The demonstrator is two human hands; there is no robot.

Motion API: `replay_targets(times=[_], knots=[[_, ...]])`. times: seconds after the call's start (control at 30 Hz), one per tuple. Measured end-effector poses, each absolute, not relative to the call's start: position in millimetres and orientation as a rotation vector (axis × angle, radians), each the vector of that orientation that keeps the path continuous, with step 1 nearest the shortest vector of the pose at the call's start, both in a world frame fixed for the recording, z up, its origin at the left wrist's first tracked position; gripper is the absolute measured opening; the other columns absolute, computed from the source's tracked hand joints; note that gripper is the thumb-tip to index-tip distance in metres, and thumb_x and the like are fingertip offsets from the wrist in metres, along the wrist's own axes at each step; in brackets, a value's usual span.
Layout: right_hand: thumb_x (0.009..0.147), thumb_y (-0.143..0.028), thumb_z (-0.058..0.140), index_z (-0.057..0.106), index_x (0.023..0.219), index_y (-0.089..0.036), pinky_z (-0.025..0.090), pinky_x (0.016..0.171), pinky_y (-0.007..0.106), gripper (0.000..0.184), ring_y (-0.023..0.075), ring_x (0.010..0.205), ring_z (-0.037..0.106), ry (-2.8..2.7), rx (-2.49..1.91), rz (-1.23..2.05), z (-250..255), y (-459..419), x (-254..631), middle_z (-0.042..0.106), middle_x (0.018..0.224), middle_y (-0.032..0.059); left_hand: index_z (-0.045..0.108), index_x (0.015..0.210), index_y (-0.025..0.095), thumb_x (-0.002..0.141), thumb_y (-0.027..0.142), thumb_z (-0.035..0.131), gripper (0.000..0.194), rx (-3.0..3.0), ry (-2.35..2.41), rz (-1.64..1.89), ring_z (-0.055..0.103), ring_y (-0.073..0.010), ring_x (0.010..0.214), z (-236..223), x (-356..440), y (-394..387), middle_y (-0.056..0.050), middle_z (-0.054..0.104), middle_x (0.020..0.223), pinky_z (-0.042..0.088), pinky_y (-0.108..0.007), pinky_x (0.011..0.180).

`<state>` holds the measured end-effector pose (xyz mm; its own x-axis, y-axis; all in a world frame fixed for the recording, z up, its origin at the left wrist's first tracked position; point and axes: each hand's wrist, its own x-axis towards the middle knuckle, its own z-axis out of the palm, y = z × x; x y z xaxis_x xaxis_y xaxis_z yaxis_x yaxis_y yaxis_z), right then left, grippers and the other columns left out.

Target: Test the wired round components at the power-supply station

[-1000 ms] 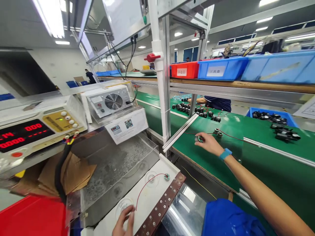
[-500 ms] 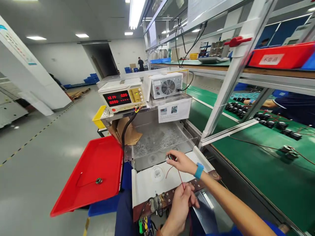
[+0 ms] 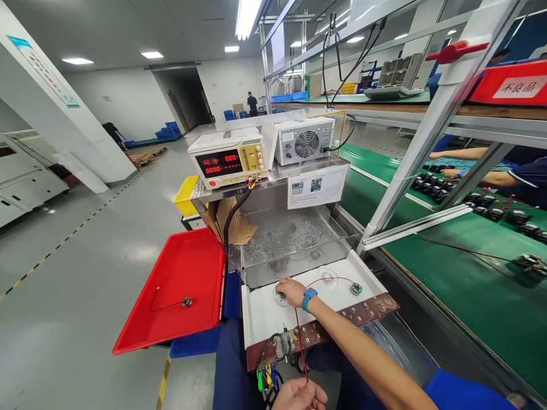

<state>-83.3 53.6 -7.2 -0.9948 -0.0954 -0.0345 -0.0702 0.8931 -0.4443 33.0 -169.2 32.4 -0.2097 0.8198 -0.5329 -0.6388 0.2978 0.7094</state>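
My right hand (image 3: 292,292), with a blue band at its wrist, is closed around a small round motor part (image 3: 281,295). The fingers cover most of it. It is held at a clear round disc (image 3: 277,299) on the white work tray (image 3: 260,324). Low in the view, my left hand (image 3: 301,394) pinches a red wire (image 3: 299,341) that runs up toward my right hand. A similar round part (image 3: 356,289) with a green face and a thin red wire lies at the tray's right. Another clear disc (image 3: 328,275) sits beyond my right wrist.
A power supply (image 3: 231,159) with red digits stands on the metal shelf. At left, a red tray (image 3: 192,256) holds one round part (image 3: 186,302) with a wire. Clips (image 3: 267,377) hang below the brown strip. Another person's arms (image 3: 478,171) reach over black parts on the green belt.
My right hand has moved left and down to the left disc. My left hand has dropped lower with the wire. The part on the tray's right now shows. The view has shifted slightly.
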Motion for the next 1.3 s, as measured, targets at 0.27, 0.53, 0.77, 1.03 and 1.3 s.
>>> replay_targets(times=[0.27,0.53,0.77,1.03,1.3], knots=[[0.076,-0.004,0.048,0.062,0.122,-0.019,0.046,0.093,0.032,0.049,0.0205,0.101,0.06,2.936,0.245,-1.412,-40,65,-70,0.067,0.111,0.0089,0.065,0.085,0.011,0.068,0.056,0.076,0.049,0.197,1.249,1.575,0.05,-0.0039,0.046,86,-3,-165,-0.001,0.063,0.068,0.033,-0.018,0.044],[0.071,-0.012,0.068,0.06,0.122,-0.018,0.043,0.097,0.034,0.052,0.024,0.11,0.056,2.967,0.244,-1.29,-36,60,-62,0.063,0.118,0.0108,0.066,0.09,0.012,0.065,0.051,0.08,0.048,0.218,1.486,1.72,0.051,-0.0059,0.051,101,-56,-144,0.002,0.061,0.063,0.038,-0.019,0.052],[0.077,-0.031,0.072,0.067,0.102,-0.016,0.042,0.084,0.028,0.029,0.0206,0.094,0.058,2.954,0.315,-0.983,-23,57,-68,0.063,0.104,0.009,0.067,0.083,0.013,0.068,0.06,0.069,0.049,0.437,1.813,1.584,0.051,-0.0117,0.056,81,-71,-124,0.001,0.06,0.063,0.04,-0.024,0.055],[0.079,-0.028,0.067,0.067,0.094,-0.015,0.04,0.081,0.025,0.02,0.0193,0.093,0.056,2.997,0.31,-0.92,-23,57,-67,0.063,0.1,0.0084,0.061,0.06,0.017,0.073,0.037,0.059,0.024,0.727,2.155,1.271,0.051,-0.0146,0.064,42,-71,-106,0.0,0.06,0.06,0.038,-0.027,0.067],[0.079,-0.032,0.067,0.067,0.097,-0.016,0.039,0.082,0.026,0.025,0.0202,0.097,0.056,3.012,0.312,-0.906,-24,58,-67,0.064,0.102,0.009,0.059,0.057,0.018,0.072,0.039,0.056,0.026,0.747,2.178,1.141,0.053,-0.0149,0.062,25,-70,-104,-0.001,0.06,0.058,0.039,-0.026,0.065]])
